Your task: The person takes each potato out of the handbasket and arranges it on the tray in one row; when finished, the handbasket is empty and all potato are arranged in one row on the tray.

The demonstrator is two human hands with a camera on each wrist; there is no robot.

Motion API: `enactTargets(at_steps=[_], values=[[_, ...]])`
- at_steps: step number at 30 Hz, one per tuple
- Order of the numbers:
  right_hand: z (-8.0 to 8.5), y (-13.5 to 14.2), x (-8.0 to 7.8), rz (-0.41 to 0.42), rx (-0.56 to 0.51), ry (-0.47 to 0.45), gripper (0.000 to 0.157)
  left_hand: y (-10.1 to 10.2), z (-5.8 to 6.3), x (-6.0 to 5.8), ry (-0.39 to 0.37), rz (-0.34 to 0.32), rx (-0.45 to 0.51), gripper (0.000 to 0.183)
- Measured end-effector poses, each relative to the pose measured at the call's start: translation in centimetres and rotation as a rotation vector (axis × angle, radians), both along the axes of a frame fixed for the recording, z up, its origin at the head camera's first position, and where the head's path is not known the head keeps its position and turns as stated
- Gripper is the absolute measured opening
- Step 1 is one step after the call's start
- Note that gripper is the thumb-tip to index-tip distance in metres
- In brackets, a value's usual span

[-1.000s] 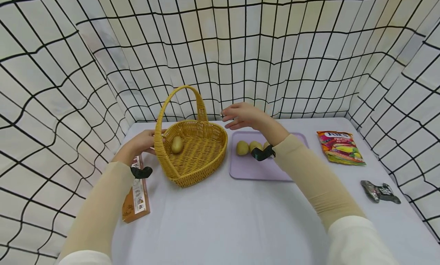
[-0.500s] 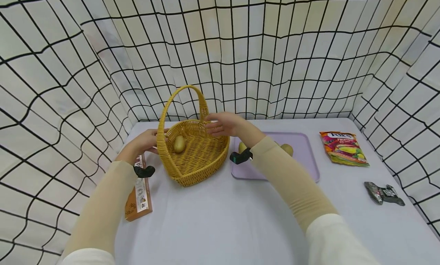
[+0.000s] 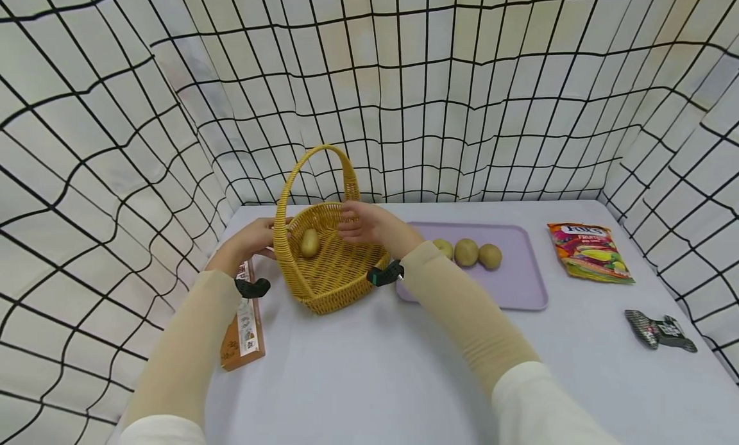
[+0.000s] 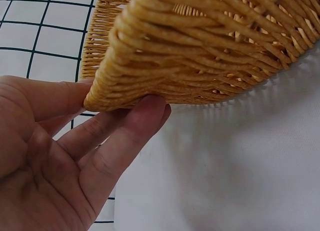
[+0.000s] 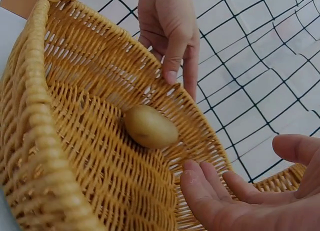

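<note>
A yellow wicker basket (image 3: 340, 272) with a tall arched handle stands on the table, with one potato (image 3: 310, 243) lying inside near its left wall. At the basket's left side, my left hand (image 3: 254, 238) pinches the rim, thumb over the edge and fingers against the outside; the left wrist view shows these fingers (image 4: 127, 136) under the woven wall. My right hand (image 3: 369, 226) is over the basket's right part, near the handle's far foot. Its fingers (image 5: 210, 186) are loosely bent and hold nothing. Three potatoes (image 3: 466, 252) lie on a purple tray (image 3: 514, 297).
Under the left forearm lies an orange-brown box (image 3: 242, 342) with a white label. On the right are a colourful candy bag (image 3: 590, 252) and a small dark wrapped item (image 3: 659, 330). A white backdrop with a black grid (image 3: 404, 111) encloses the table's back and sides.
My right hand has moved left from above the tray to over the basket, uncovering the potatoes on the tray. The left hand stays at the basket's rim. The whole view has shifted slightly.
</note>
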State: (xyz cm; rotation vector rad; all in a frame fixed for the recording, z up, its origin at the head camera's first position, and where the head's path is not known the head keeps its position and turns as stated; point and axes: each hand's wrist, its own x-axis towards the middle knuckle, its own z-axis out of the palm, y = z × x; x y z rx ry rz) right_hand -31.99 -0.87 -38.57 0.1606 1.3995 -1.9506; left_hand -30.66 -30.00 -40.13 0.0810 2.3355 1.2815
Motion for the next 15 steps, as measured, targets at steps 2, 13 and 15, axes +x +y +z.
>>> enactTargets(at_steps=[2, 13, 15], values=[[-0.3, -0.5, 0.1, -0.012, -0.023, -0.019, 0.059, 0.0, 0.1, 0.0, -0.004, 0.001, -0.001, 0.066], [-2.0, -3.3, -0.2, -0.024, -0.106, -0.132, 0.062, 0.2, 0.5, 0.2, 0.000, 0.006, 0.000, 0.064], [-2.3, -3.6, -0.1, -0.040, -0.106, -0.155, 0.061, 0.2, 0.4, 0.3, -0.001, 0.012, -0.001, 0.065]])
